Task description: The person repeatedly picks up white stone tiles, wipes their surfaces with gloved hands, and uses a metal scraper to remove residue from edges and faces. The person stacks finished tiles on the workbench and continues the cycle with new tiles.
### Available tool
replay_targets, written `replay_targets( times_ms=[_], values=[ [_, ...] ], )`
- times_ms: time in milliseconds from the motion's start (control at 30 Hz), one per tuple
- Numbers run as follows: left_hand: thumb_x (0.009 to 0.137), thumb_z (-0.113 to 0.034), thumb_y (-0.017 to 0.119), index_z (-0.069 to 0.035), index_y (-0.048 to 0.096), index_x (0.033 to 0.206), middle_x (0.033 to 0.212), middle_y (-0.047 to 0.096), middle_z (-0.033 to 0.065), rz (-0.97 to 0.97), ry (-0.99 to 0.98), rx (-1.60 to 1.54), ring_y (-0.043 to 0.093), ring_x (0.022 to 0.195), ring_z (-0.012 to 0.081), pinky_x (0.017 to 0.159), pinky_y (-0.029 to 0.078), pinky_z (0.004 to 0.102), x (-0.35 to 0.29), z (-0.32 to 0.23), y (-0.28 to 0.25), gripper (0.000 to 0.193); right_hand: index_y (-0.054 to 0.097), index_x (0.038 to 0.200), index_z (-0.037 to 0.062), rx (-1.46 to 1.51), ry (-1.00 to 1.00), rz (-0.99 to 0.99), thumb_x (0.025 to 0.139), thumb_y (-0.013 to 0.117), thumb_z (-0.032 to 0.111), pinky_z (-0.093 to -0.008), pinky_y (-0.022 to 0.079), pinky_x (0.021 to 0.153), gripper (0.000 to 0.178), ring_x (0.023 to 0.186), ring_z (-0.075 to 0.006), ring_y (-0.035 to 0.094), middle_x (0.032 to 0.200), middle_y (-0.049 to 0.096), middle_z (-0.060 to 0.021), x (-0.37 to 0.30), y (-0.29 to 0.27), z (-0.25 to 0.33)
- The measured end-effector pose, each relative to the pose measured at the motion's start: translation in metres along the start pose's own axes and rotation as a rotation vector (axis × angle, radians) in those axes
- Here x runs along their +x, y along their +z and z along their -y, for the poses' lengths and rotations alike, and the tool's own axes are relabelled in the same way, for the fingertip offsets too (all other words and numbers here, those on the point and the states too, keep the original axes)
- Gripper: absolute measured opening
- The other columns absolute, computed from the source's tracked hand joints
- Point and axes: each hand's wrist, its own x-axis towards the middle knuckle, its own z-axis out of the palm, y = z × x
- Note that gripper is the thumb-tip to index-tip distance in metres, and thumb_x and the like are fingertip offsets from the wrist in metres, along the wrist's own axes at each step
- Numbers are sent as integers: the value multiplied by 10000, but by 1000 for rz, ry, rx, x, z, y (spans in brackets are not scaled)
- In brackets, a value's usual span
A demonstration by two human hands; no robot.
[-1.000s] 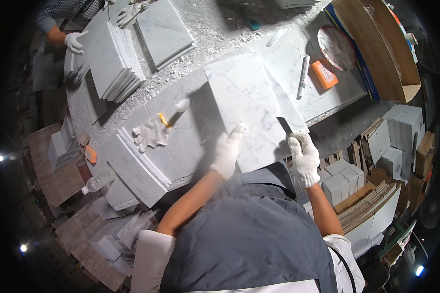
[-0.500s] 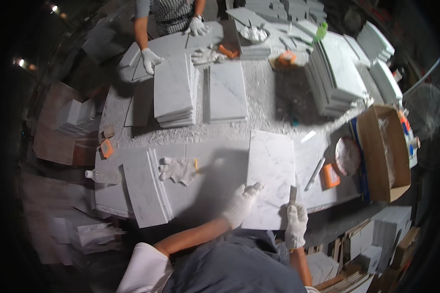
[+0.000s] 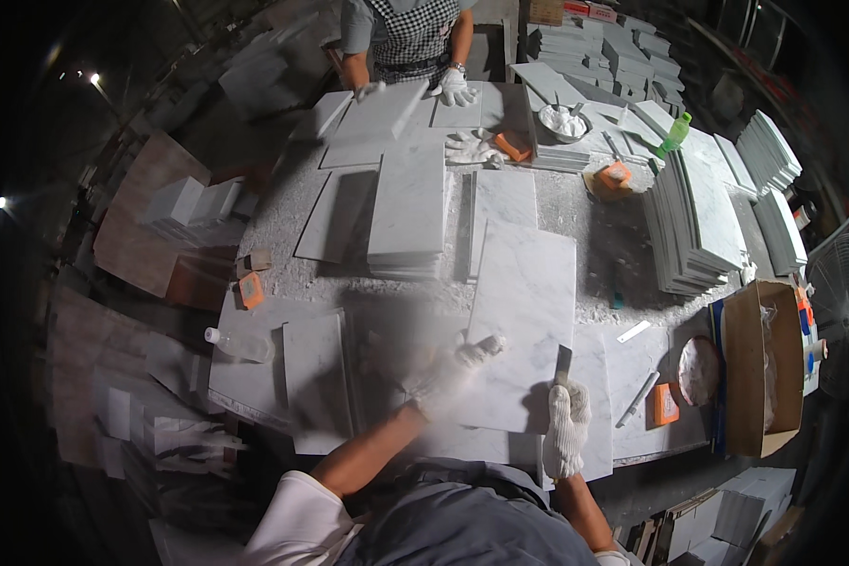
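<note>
A white marble slab (image 3: 521,321) with grey veins lies tilted in front of me over another pale slab (image 3: 591,415). My left hand (image 3: 453,373), in a white knit glove, is closed on its left edge; a hazy blur covers part of this hand. At the near right edge, my gloved right hand (image 3: 567,424) grips a flat metal scraper (image 3: 563,365), its blade pointing away from me. That hand is beside the slab's lower corner; whether it touches the slab I cannot tell. A loose glove left of my left hand is mostly lost in the haze.
Slab stacks stand ahead (image 3: 407,208) and right (image 3: 693,222). Leaning slabs (image 3: 316,377) and a clear bottle (image 3: 241,344) are left. Right are an orange block (image 3: 666,404), a round dish (image 3: 698,371) and a cardboard box (image 3: 745,377). Across the table, a gloved co-worker (image 3: 410,42) handles a slab.
The view has shifted. The slab in my left hand has moved farther away and tilted, uncovering another beneath. Haze now surrounds my left hand. The co-worker's hand has left the stack for a raised slab.
</note>
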Motion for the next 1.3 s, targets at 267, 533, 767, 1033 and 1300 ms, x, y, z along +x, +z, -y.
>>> replay_targets(
  times_ms=[267,533,767,1033,1300],
  values=[
    [1041,-230,605,50,610,1204,1228,705,195,-147,18,-206,692,1106,245,1023,524,346,87,-2,-124,323,654,1216,1,-344,-341,-283,1044,598,215,-399,501,1045,280,1243,-302,627,1315,653,-217,67,-78,-71],
    [969,-369,743,15,706,1133,996,725,30,-238,57,-62,664,877,110,809,532,253,230,-15,-234,419,679,1068,-5,-992,-604,-346,984,608,77,-443,547,934,137,1039,-365,686,1138,680,-221,28,-141,-117],
    [916,-466,788,-60,723,1095,980,688,-16,-295,0,111,580,876,94,813,496,270,289,-21,-251,449,655,1028,-14,-1085,-536,-351,983,641,109,-452,512,951,132,1069,-378,649,1138,668,-216,35,-121,-105],
    [939,-473,751,-19,718,1113,1047,722,11,-323,10,237,630,915,144,824,517,328,291,-34,-241,487,660,1040,-23,-1003,-569,-323,999,634,118,-441,515,966,149,1065,-363,654,1147,665,-208,36,-117,-102],
    [942,-555,625,-82,617,1190,1223,658,190,-593,359,1169,636,1135,367,954,489,458,223,-172,-186,534,676,1086,50,-995,-583,-322,953,645,118,-470,521,920,153,1045,-373,658,1078,698,-179,32,-129,-106]
  ],
)
